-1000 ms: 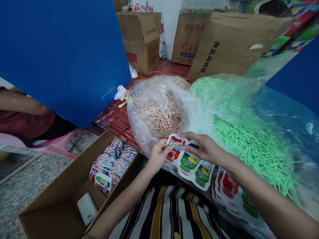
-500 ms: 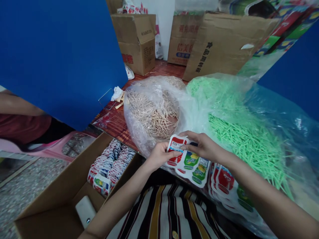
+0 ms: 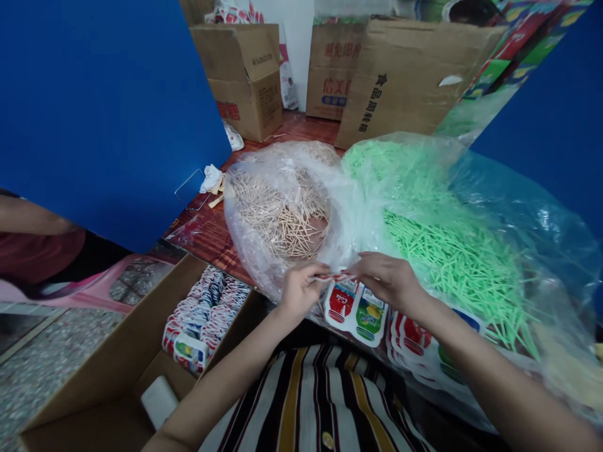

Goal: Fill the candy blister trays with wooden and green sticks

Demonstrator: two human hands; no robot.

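Printed card is pinched btwn the fingertips of L hand & R hand, seen nearly edge-on, long axis running L to R from one hand to the other; neither hand is clearly nearer, each has an end. Fingers narrow on both, thumbs in close; can't tell if it's one layer or folded, too thin & blurred at this angle.

Just under it, on the near edge of the bench, flat Cola/Sprite cards lie face up, top edges partly hidden by the hands. More cards, a fanned stack, sit to the R, w/ the R forearm crossing over part of them. Directly beyond the held card: clear bag of wooden sticks; beyond the R hand, bag of green sticks.

Open carton is on the L side, lower than the bench top, w/ rows of card bundles at its far end & a white device nearer. L forearm runs alongside the carton's R wall, partly in the way btwn
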